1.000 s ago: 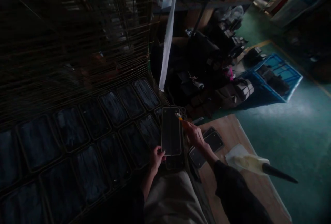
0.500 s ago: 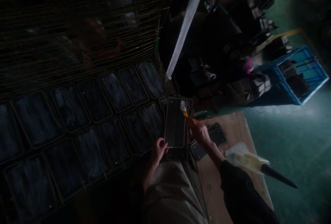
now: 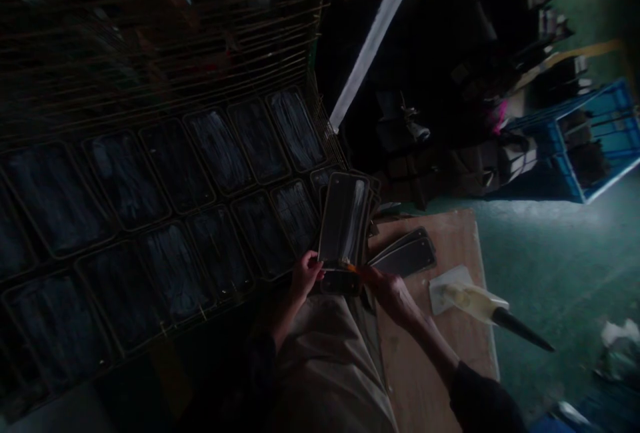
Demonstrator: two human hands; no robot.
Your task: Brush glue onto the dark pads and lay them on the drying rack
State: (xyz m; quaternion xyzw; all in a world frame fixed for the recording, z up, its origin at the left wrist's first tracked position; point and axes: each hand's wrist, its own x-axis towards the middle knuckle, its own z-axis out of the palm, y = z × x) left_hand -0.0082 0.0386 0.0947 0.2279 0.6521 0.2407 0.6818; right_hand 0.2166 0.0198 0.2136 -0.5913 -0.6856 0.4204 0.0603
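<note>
My left hand (image 3: 306,274) pinches the lower left corner of a dark rectangular panel (image 3: 336,219) with rounded corners and a pale rim. In my right hand (image 3: 393,294) is a brush with an orange handle (image 3: 354,267), its bristles on the panel's near end. A whitish streak (image 3: 356,213) runs along the panel's right side, above the brush. Beneath it lies another dark panel (image 3: 340,281), mostly covered. Right of my right hand, a couple of similar panels (image 3: 407,251) overlap on a wooden board (image 3: 435,353).
Rows of streaked dark panels (image 3: 173,266) lie on the left beside a wire mesh wall (image 3: 250,53). A pale bottle with a long dark nozzle (image 3: 475,299) lies on the board. A blue crate (image 3: 575,173) stands on the green floor (image 3: 530,246). A light post (image 3: 375,46) rises behind.
The brush has moved from the panel's far end to its near end, leaving a whitish streak. My left hand still holds the corner. The camera view has shifted slightly.
</note>
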